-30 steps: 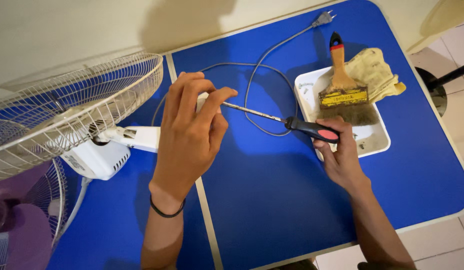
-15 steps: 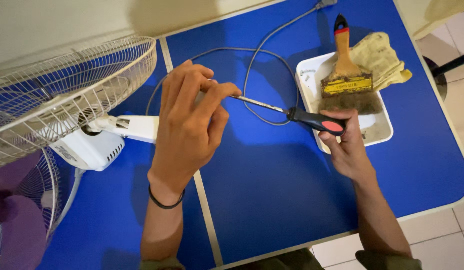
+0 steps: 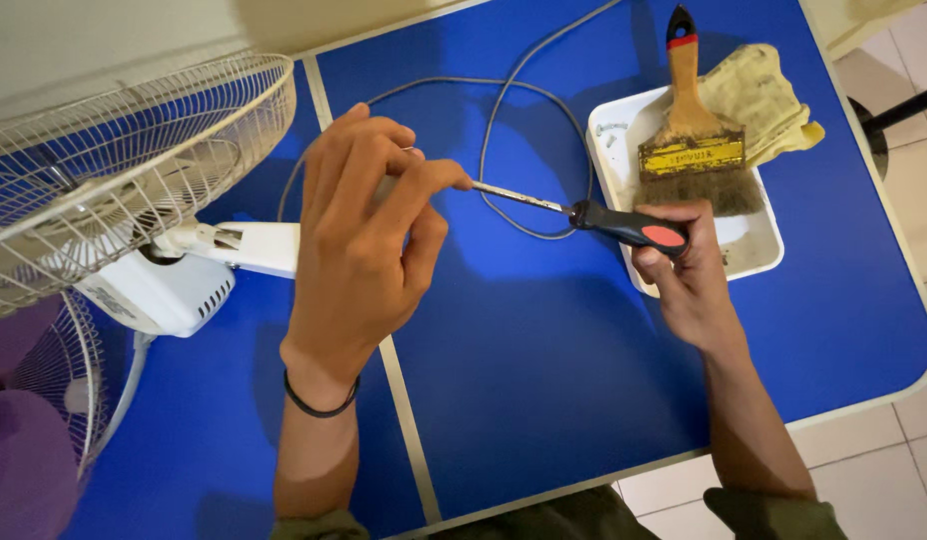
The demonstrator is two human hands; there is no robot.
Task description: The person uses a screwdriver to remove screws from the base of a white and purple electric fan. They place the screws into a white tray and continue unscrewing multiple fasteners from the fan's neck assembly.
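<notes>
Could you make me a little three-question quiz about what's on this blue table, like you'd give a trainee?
1. True or false: the right hand holds the screwdriver by its handle.
2. What lies in the white tray? A) a hammer B) a paintbrush C) a cup
3. Which hand covers the fan neck where the screwdriver tip points?

Key
1. True.
2. B, the paintbrush; a rag lies beside it.
3. The left hand.
</notes>
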